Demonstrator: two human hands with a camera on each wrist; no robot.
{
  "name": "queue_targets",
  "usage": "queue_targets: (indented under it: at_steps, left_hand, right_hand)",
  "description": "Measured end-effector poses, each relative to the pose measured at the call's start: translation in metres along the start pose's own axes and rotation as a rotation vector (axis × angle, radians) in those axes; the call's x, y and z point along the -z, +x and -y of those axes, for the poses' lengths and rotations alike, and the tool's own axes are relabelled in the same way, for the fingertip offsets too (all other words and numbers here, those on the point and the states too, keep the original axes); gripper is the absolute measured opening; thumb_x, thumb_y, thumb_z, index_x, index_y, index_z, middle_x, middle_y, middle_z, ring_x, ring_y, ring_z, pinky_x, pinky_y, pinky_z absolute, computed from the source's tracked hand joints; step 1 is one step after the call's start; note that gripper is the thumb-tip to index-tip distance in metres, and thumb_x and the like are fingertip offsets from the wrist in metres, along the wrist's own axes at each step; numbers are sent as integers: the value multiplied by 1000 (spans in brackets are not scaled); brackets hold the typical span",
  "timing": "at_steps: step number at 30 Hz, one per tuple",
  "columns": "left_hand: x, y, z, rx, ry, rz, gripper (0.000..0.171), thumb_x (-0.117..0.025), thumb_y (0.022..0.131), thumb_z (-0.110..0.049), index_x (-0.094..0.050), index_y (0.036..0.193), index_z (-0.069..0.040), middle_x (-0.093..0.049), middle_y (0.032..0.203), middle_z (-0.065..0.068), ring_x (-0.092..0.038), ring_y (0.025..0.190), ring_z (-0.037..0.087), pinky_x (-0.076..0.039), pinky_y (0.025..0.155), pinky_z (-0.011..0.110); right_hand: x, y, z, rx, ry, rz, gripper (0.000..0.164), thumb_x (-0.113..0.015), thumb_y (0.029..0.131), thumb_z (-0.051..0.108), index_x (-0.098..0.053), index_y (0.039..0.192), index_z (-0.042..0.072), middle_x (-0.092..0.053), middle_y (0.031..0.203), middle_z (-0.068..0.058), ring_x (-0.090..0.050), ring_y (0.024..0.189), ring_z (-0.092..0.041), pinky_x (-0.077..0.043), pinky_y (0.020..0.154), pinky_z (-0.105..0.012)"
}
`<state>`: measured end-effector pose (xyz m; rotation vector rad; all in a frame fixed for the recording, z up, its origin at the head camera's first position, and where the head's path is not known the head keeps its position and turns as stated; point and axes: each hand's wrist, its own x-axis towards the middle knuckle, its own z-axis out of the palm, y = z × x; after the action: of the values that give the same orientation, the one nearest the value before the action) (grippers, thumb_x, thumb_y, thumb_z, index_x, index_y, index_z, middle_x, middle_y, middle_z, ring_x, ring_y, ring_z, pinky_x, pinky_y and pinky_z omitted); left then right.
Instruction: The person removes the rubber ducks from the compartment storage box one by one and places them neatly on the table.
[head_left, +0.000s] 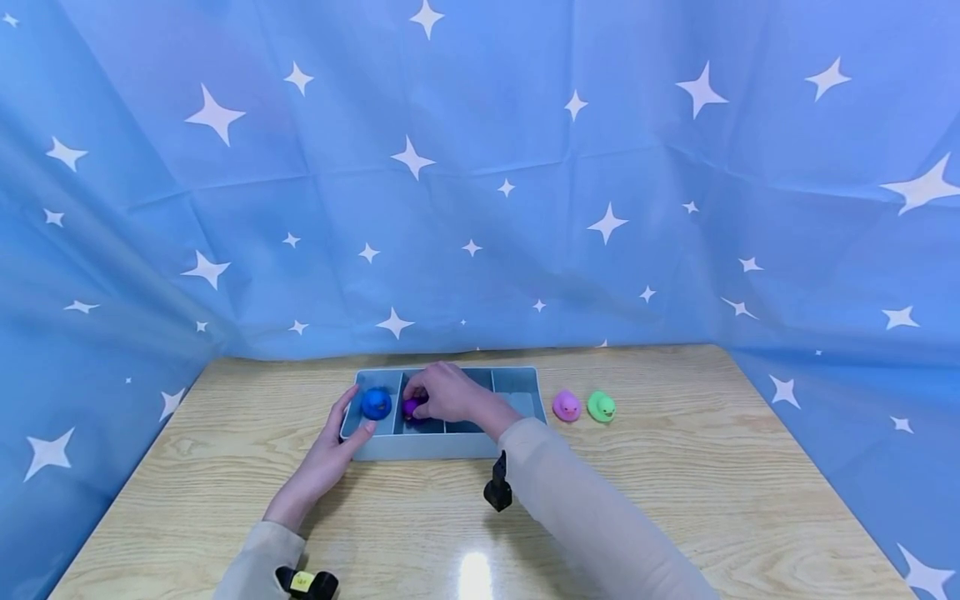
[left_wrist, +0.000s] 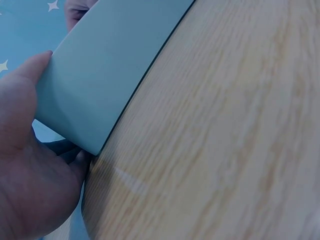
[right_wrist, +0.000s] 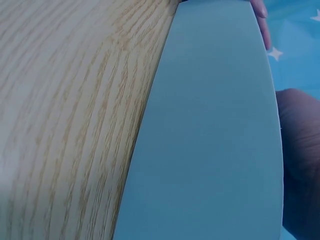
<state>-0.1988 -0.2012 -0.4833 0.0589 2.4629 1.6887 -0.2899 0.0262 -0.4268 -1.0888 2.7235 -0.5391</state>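
A grey-blue divided tray [head_left: 420, 448] stands on the table with a blue rubber duck [head_left: 376, 404] in its leftmost compartment. My left hand [head_left: 330, 454] grips the tray's left end, thumb at the front rim and fingers along the side; the left wrist view shows this hand [left_wrist: 35, 165] around the corner. Reaching over the tray, my right hand [head_left: 450, 394] pinches a purple rubber duck [head_left: 410, 408] inside the second compartment from the left. The fingers partly cover that duck. In the right wrist view the tray's front wall [right_wrist: 210, 120] hides most of the right hand [right_wrist: 302, 150].
To the right of the tray, a pink rubber duck [head_left: 567, 407] and a green rubber duck [head_left: 602, 407] sit side by side on the wooden table [head_left: 675, 475]. A blue star-patterned curtain [head_left: 480, 208] hangs behind the table and along its sides.
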Motion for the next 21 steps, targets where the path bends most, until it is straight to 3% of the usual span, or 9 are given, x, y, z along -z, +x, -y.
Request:
queue_targets:
  at_steps: [17, 21]
  left_hand:
    - [0, 1, -1, 15, 6, -1, 75, -52, 108, -39, -7, 166, -27, 3, 170, 20, 3, 154, 46, -8, 118, 70]
    - [0, 0, -1, 14, 12, -3, 75, -52, 108, -40, -7, 166, -27, 3, 170, 21, 3, 154, 47, -9, 117, 70]
  right_hand:
    - [0, -7, -3, 15, 199, -69, 22, -80, 93, 21, -78, 114, 16, -71, 100, 11, -62, 95, -6, -52, 87, -26]
    - [-1, -9, -4, -17, 251, -88, 24, -79, 93, 21, -77, 117, 17, -73, 104, 9, -63, 96, -6, -52, 87, -26]
